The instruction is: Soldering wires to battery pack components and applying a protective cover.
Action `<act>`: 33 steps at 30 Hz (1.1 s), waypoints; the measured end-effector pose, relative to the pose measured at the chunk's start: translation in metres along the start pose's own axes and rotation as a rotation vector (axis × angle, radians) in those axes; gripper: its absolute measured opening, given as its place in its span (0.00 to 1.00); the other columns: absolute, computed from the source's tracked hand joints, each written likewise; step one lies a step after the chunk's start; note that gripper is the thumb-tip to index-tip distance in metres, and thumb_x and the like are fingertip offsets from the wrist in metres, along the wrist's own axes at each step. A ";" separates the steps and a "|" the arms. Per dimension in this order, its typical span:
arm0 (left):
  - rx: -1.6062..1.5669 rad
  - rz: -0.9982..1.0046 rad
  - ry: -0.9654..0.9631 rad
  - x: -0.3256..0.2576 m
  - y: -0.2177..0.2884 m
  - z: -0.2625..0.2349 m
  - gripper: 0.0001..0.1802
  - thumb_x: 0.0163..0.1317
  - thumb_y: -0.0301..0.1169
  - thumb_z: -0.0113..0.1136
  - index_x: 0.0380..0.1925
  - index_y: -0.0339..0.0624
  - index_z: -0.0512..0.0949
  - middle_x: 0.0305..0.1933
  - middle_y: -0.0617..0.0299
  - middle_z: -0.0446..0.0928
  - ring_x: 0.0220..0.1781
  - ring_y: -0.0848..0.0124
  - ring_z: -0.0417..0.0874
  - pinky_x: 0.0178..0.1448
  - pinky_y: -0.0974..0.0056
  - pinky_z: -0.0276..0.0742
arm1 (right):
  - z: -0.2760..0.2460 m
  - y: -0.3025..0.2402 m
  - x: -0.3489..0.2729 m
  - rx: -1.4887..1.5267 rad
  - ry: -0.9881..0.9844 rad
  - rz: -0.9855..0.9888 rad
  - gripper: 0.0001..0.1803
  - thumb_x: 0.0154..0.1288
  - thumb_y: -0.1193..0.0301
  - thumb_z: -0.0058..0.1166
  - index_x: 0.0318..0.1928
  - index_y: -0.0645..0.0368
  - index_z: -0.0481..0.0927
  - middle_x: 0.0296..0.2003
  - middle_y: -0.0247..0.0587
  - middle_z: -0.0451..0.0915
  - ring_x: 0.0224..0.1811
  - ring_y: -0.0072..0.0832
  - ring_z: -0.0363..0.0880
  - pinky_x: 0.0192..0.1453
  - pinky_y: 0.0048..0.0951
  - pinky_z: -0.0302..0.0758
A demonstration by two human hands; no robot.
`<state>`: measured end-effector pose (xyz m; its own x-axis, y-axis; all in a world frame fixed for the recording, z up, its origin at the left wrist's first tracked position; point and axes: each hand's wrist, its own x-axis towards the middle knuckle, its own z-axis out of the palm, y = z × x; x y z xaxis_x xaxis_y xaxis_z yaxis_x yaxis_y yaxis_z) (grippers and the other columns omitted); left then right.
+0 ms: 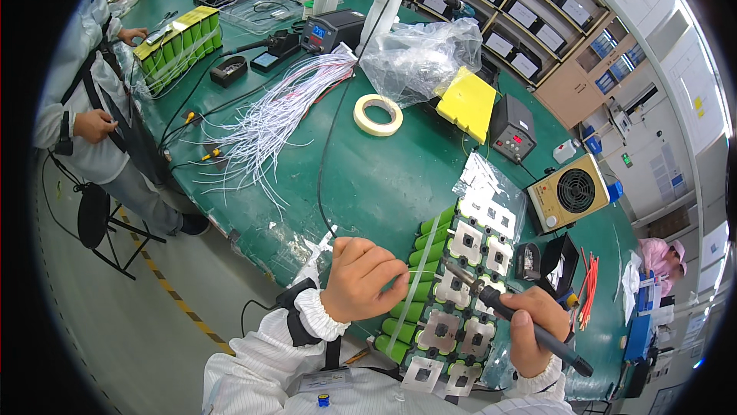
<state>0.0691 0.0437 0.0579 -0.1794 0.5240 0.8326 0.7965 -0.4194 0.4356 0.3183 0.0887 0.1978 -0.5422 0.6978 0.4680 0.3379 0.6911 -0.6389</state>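
Note:
My right hand [535,327] grips a soldering iron [564,351] by its dark handle. The iron's metal tip points up and left over a battery pack [405,328] made of green cylindrical cells in black holders. Square nickel plates [477,333] cover the pack's upper face, and a pale strip runs along its left side. My left hand [364,280] is closed in a pinch at the pack's left edge. From its fingertips a thin pale wire [421,271] reaches toward the iron's tip. Whether the tip touches a plate is hard to tell.
A fan unit [572,191], a soldering station [512,129] and a yellow block [467,105] stand beyond the pack. A tape roll [378,115] and a bundle of white wires [280,112] lie leftward. A co-worker [92,108] stands at the far left by another green pack [178,48].

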 end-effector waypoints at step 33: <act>0.010 0.009 -0.032 0.001 0.007 0.003 0.09 0.46 0.28 0.72 0.28 0.53 0.82 0.30 0.73 0.78 0.38 0.67 0.77 0.49 0.60 0.64 | 0.001 -0.004 -0.016 -0.027 -0.066 -0.023 0.10 0.63 0.75 0.60 0.41 0.68 0.88 0.22 0.44 0.81 0.23 0.36 0.78 0.31 0.35 0.74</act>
<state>0.0764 0.0438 0.0604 -0.1536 0.5442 0.8248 0.8038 -0.4166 0.4246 0.3247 0.0748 0.1924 -0.5994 0.6684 0.4404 0.3448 0.7121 -0.6115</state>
